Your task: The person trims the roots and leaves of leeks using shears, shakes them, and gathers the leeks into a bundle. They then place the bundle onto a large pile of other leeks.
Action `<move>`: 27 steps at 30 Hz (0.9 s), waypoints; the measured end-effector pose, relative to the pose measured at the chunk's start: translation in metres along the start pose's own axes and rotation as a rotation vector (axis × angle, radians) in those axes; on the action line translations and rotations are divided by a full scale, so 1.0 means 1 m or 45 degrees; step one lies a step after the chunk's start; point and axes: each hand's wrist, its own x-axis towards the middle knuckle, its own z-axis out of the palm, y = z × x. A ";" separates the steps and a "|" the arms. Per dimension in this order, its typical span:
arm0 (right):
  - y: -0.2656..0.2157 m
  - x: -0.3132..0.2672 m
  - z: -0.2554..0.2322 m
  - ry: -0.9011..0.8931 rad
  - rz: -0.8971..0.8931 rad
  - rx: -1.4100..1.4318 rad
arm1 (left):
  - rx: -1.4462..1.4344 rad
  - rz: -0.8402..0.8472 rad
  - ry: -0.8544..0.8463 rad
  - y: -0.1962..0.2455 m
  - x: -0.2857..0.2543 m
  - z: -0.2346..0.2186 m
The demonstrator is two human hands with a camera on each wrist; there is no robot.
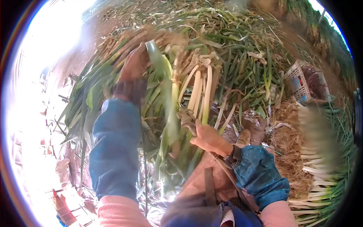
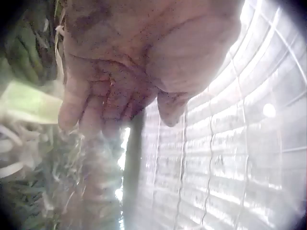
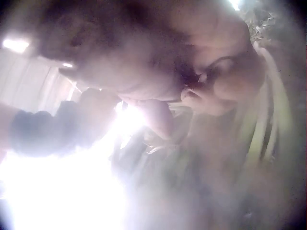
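Note:
At the upper left of the heap, my left hand (image 1: 134,62) grips a broad green leek leaf (image 1: 154,53), blurred in the head view. In the left wrist view the fingers (image 2: 98,105) curl and the pale green leaf (image 2: 31,103) runs out beside them. Below and to the right, my right hand (image 1: 212,139) is curled around a crumpled brownish strip (image 1: 187,119); I cannot tell what it is. A blurred leek (image 1: 174,92) stands between the hands. Several peeled white leeks (image 1: 196,89) lie just beyond the right hand. The right wrist view is hazy, showing bent fingers (image 3: 235,81).
Leek leaves (image 1: 227,34) pile up at the back, with untrimmed leeks (image 1: 90,90) at the left. A plastic crate (image 1: 295,81) stands at the right. Below it are stringy roots (image 1: 285,140) and a row of white-stemmed leeks (image 1: 321,185). A thin cord (image 1: 145,170) hangs near the left sleeve.

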 end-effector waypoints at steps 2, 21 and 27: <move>0.001 0.000 -0.009 0.041 0.080 -0.023 | -0.222 -0.302 0.206 -0.021 0.009 -0.003; 0.029 0.020 -0.007 0.221 0.195 -0.072 | 1.232 -0.456 -0.012 -0.152 -0.197 0.076; 0.016 0.014 0.001 0.073 0.217 -0.082 | 1.087 -0.656 -0.011 -0.138 -0.263 0.075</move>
